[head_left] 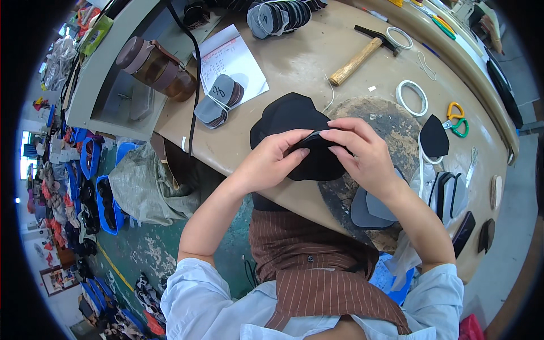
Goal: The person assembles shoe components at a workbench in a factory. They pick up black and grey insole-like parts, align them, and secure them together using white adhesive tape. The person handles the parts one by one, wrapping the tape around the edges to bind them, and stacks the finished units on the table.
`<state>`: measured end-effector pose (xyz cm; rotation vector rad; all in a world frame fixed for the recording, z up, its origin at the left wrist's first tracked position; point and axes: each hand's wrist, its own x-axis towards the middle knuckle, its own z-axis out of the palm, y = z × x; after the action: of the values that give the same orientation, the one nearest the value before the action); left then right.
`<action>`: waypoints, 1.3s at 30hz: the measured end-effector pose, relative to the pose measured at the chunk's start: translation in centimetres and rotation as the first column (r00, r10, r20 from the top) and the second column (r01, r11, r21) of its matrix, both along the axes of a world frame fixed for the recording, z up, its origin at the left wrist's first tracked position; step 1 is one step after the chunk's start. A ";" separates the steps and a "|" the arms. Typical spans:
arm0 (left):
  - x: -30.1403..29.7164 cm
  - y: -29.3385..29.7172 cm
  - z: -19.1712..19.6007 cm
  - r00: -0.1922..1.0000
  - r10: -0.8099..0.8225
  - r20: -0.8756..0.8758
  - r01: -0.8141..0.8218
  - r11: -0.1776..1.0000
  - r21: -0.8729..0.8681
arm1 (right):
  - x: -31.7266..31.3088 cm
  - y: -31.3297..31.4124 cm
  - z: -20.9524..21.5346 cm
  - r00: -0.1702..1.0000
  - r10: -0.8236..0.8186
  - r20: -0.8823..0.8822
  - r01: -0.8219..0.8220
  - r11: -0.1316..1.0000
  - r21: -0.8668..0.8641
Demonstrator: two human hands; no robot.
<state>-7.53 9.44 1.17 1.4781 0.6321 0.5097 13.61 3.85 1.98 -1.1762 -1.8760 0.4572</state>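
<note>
1. Both hands meet over a black fabric piece (294, 122) lying on the workbench (306, 56). It's a floppy, lobed cut-out, and most of it spreads out beyond the fingertips, away from the person.
2. The left hand (271, 161) has its fingers curled and pressed together, thumb and fingertips pinching a thin dark edge of the fabric right where the two hands touch.
3. The right hand (362, 150) does the same from the other side: fingers bent, close together, tips nipping that same edge. Fingertips of both hands are basically touching each other.
4. Under the right hand's knuckles and wrist there's a round, worn, dark-stained work pad (391, 127). The fabric overlaps its near-left part.
6. Just below the right wrist, some grey cut pieces (368, 211) sit on the pad's edge.
6. Past the fingertips, well apart, a wooden-handled hammer (362, 56) lies on the bench.
7. Off to the right of the right hand: a white tape ring (412, 97), a small black cut piece (434, 137), and scissors with yellow and green handles (456, 118).
8. To the left of the left fingers, well apart, a banded bundle of grey pieces (218, 101) rests on a sheet of paper (235, 62).
9. Further left still, a stack of brown tape rolls (156, 68) lies on its side.
</note>
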 end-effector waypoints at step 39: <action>-1.7 3.7 5.4 0.865 0.404 0.297 -0.395 0.914 -0.091 | 14.2 -4.6 6.9 0.702 -0.281 -0.655 -0.123 0.857 -0.500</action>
<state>-9.24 13.09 6.55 1.2040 0.6926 1.0328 27.77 -0.75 8.85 -1.1644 -1.0204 1.2334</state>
